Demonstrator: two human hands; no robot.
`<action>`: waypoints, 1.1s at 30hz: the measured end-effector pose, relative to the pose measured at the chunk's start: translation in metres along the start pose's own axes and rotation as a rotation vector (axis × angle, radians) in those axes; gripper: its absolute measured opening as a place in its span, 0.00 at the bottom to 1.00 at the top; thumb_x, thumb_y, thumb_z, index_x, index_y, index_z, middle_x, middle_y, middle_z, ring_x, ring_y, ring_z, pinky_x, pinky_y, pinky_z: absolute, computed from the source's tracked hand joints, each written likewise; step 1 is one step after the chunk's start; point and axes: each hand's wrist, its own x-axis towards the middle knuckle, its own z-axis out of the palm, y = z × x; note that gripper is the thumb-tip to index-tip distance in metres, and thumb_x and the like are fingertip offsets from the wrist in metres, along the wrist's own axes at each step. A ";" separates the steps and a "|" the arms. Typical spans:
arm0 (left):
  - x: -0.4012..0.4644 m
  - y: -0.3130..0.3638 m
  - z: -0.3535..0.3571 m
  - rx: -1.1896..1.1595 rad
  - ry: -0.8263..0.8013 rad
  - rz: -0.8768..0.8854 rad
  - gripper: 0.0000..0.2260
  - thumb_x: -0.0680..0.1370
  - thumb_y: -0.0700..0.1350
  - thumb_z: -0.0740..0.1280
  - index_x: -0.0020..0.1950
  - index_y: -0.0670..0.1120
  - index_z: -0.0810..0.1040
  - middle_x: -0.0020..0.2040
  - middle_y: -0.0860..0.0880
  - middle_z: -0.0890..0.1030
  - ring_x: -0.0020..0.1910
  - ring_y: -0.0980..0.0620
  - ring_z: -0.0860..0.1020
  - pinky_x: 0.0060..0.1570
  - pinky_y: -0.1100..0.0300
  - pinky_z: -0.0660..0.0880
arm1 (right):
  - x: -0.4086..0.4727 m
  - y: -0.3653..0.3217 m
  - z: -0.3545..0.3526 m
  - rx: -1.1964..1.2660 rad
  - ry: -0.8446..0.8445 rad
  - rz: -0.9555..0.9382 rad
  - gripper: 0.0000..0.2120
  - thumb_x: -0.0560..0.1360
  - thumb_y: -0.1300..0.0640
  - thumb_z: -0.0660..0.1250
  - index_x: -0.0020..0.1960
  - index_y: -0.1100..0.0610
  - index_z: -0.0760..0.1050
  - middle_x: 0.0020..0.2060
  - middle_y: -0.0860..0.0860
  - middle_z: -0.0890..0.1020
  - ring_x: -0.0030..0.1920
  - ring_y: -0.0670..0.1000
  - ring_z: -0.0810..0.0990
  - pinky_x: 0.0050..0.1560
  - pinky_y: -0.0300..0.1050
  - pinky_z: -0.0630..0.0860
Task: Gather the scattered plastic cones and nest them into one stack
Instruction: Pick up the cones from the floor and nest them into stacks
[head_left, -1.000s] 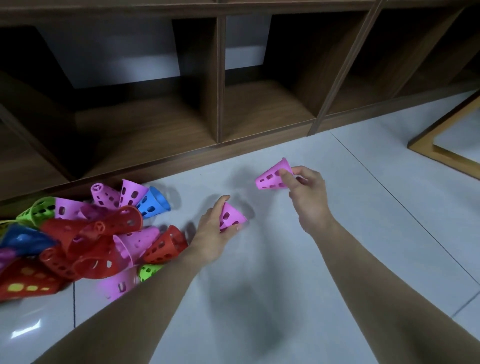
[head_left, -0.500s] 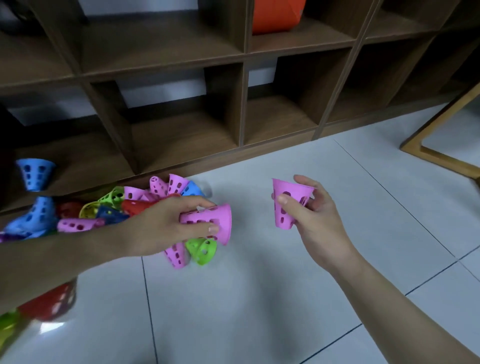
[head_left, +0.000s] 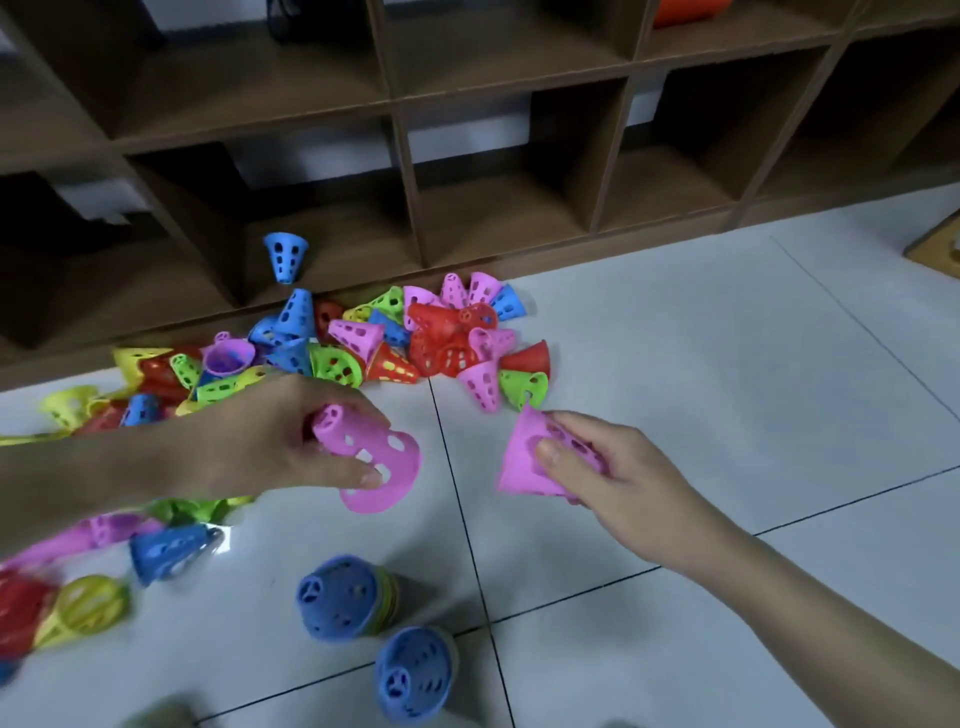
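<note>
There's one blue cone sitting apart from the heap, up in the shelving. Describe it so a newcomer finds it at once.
Start at the brown wooden shelf unit along the far wall and find its bottom row. In the cubby left of centre, directly above the floor heap of cones, stands a lone blue cone, narrow end down. It alone sits inside the shelf, not on the tiles.

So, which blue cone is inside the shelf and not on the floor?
The blue cone in the lowest shelf compartment, wide mouth up. All other blue cones lie on the tiled floor.

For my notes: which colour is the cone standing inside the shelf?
Blue cone, with dark holes; head view.
</note>
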 end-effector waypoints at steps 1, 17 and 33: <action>-0.011 -0.007 0.006 0.023 -0.029 0.018 0.26 0.65 0.71 0.73 0.58 0.60 0.81 0.52 0.66 0.82 0.50 0.63 0.82 0.46 0.65 0.79 | -0.007 -0.004 0.010 -0.077 -0.039 -0.002 0.12 0.75 0.35 0.63 0.51 0.41 0.78 0.38 0.42 0.81 0.39 0.44 0.77 0.44 0.43 0.76; -0.058 -0.070 0.079 0.441 -0.287 0.123 0.21 0.75 0.67 0.65 0.65 0.63 0.68 0.54 0.61 0.75 0.48 0.60 0.74 0.49 0.63 0.73 | -0.053 0.002 0.128 -0.728 -0.362 0.030 0.20 0.71 0.35 0.65 0.54 0.47 0.68 0.48 0.44 0.80 0.48 0.51 0.78 0.50 0.49 0.76; 0.083 -0.106 0.038 0.074 -0.072 -0.101 0.28 0.74 0.74 0.55 0.62 0.57 0.75 0.59 0.55 0.76 0.55 0.54 0.76 0.59 0.54 0.73 | 0.081 0.101 0.041 -0.307 0.014 0.311 0.12 0.77 0.43 0.69 0.48 0.52 0.79 0.43 0.49 0.81 0.41 0.48 0.79 0.46 0.45 0.75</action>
